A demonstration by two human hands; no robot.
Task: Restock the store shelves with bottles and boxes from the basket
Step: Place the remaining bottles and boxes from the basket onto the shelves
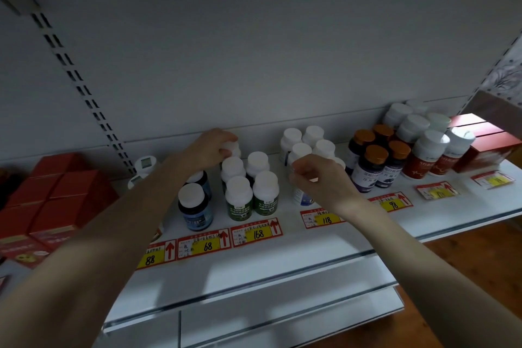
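My left hand (207, 150) grips the white cap of a bottle (233, 148) at the back of the green-labelled bottle group (251, 192) on the white shelf (282, 263). My right hand (316, 178) is curled around a white-capped bottle with a blue and white label (303, 196), at the front of the white bottle group (308, 141). Two dark bottles with blue labels (195, 210) stand just left of the green ones, partly hidden by my left forearm. The basket is out of sight.
Red boxes (50, 200) are stacked at the shelf's left end. Purple-labelled bottles with orange caps (375, 164), red-labelled white-capped bottles (429, 150) and more red boxes (491, 144) fill the right. Price tags (255, 233) line the shelf front. Lower shelves (282, 319) jut out below.
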